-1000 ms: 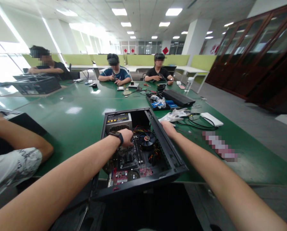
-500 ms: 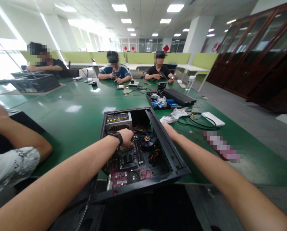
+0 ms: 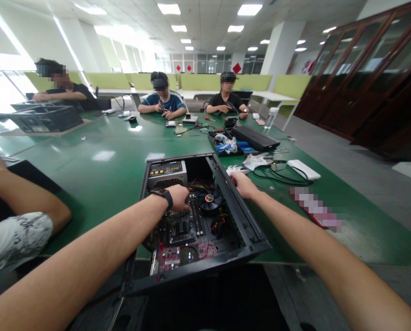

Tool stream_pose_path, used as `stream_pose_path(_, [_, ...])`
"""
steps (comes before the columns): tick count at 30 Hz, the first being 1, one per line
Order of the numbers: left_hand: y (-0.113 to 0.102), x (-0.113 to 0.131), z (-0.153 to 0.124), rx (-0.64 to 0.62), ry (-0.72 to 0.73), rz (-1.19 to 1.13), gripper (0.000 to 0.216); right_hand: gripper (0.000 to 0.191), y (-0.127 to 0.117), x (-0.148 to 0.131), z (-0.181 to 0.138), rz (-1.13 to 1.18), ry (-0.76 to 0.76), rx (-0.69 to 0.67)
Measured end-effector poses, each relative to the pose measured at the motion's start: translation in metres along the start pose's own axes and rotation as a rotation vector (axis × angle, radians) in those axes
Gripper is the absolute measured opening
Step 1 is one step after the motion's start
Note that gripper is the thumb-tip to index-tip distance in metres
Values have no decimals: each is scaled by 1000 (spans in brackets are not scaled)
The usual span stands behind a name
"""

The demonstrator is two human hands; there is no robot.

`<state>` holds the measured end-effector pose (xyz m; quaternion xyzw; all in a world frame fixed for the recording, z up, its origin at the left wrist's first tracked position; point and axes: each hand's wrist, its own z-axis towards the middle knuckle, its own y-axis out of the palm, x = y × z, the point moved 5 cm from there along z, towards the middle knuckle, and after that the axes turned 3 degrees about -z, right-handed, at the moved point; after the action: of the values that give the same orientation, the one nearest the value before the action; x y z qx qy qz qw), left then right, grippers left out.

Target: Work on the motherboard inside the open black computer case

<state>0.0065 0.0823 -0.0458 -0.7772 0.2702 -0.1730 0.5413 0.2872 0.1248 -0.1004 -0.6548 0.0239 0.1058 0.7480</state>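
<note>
An open computer case (image 3: 238,207) lies on its side at the table's front edge. Inside, my left hand (image 3: 178,197) is closed over the motherboard (image 3: 183,225), just below the power supply (image 3: 167,172); what its fingers hold, if anything, is hidden. To its right sits a black cooling fan (image 3: 209,201) with an orange emblem, touched by neither hand. Closer to me is a red circuit board (image 3: 171,257). At the case's right rail, my right hand (image 3: 243,185) grips the outer edge, its fingertips partly concealed.
White gloves (image 3: 255,162), black cables (image 3: 277,174) and a white power strip (image 3: 304,170) lie right of the case. Beyond are a toolbox (image 3: 226,145) and a bottle (image 3: 271,118). A co-worker's arm (image 3: 29,197) is at left; several people sit across the green table (image 3: 98,184).
My right hand has come up slightly along the case's right side, so more of its fingers show. My left hand stays over the motherboard. The view has shifted a little.
</note>
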Motion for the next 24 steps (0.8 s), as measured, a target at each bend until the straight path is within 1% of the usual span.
stream_pose_path(5, [0, 0, 1, 15, 23, -17, 28, 40, -12, 41, 25, -93, 194, 108])
stream_pose_path(7, [-1, -1, 1, 30, 19, -22, 28, 40, -13, 56, 37, -120, 252, 105])
stream_pose_path(10, [-4, 0, -1, 48, 17, -26, 26, 41, -10, 73, 55, -139, 311, 57])
stream_pose_path(14, [-8, 1, -2, 67, 8, -42, 25, 41, -3, 87, 70, -143, 377, -17])
stream_pose_path(17, [-9, 1, -2, 89, 7, -56, 23, 41, 1, 94, 75, -142, 414, -48])
stream_pose_path(21, [-10, 2, -1, 97, 18, -63, 23, 41, 2, 102, 71, -126, 434, -45])
stream_pose_path(24, [-10, 3, -2, 104, 30, -65, 23, 41, 1, 105, 66, -103, 435, -10])
